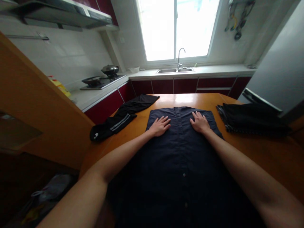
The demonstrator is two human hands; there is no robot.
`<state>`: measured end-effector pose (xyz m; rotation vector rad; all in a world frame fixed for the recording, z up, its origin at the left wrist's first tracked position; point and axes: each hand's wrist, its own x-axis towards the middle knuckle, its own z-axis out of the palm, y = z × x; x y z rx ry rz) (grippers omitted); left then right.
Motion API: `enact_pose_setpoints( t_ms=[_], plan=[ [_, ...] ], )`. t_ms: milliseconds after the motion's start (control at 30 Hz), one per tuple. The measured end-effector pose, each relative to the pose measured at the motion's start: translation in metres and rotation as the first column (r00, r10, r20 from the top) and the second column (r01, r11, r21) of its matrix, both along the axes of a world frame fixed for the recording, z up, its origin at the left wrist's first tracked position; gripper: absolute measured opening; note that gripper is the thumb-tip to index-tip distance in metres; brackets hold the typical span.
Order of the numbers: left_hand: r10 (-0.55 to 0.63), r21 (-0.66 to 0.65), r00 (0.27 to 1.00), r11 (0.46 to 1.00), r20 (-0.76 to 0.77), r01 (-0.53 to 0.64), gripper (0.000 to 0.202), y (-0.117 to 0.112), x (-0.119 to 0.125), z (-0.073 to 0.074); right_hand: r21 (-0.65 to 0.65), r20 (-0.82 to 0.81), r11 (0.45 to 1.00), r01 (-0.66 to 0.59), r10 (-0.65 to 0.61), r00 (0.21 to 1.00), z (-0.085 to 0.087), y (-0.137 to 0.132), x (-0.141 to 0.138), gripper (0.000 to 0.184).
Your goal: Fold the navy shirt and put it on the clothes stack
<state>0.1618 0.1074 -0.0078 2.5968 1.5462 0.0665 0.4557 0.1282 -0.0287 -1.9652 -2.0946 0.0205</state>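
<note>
Table (pixel 256 155): orange-brown, smooth, glossy at the far edge, rounded at its far right corner. Navy shirt (pixel 178 158), thin woven cloth with fine creases, lay spread on the table, placket running down its middle. Right of it: black folded stack (pixel 254 118), matte on top, shiny and crinkled along its left edge. Left: black garment (pixel 128 110), long, rumpled, two pale stripes. Left hand (pixel 160 126) and right hand (pixel 199 122) rested palm-down on the shirt's far part, fingers extended, slightly spread, gripping nothing. Buttons (pixel 184 174): small, round, pale.
</note>
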Motion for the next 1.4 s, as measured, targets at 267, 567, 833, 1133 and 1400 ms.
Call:
enact_pose_setpoints(
  t_ms=[267, 567, 833, 1133, 1400],
  plan=[
    [-0.019, 0.053, 1.0, 0.998, -0.008, 0.02, 0.061, -0.058, 0.007, 0.019, 0.123, -0.077, 0.989, -0.084, 0.094, 0.993, 0.028, -0.088, -0.05, 0.056],
    [-0.142, 0.064, 0.99, 0.988, 0.024, 0.14, 0.069, -0.162, 0.039, -0.014, -0.074, -0.083, 0.975, -0.21, 0.204, 0.975, 0.005, -0.198, -0.055, 0.065],
    [-0.108, 0.007, 0.994, 0.994, 0.02, 0.108, 0.065, -0.161, 0.042, -0.001, -0.154, -0.01, 0.985, -0.082, 0.081, 0.997, 0.009, -0.195, -0.007, 0.07],
    [-0.082, 0.05, 0.996, 0.996, 0.04, 0.08, 0.059, -0.167, 0.044, 0.001, -0.048, 0.045, 0.996, 0.072, -0.07, 0.997, 0.012, -0.209, -0.001, 0.066],
    [-0.089, 0.077, 0.995, 0.993, 0.053, 0.085, 0.06, -0.167, 0.043, -0.003, -0.132, -0.047, 0.932, -0.338, 0.335, 0.941, 0.004, -0.183, -0.04, 0.069]
  ],
)
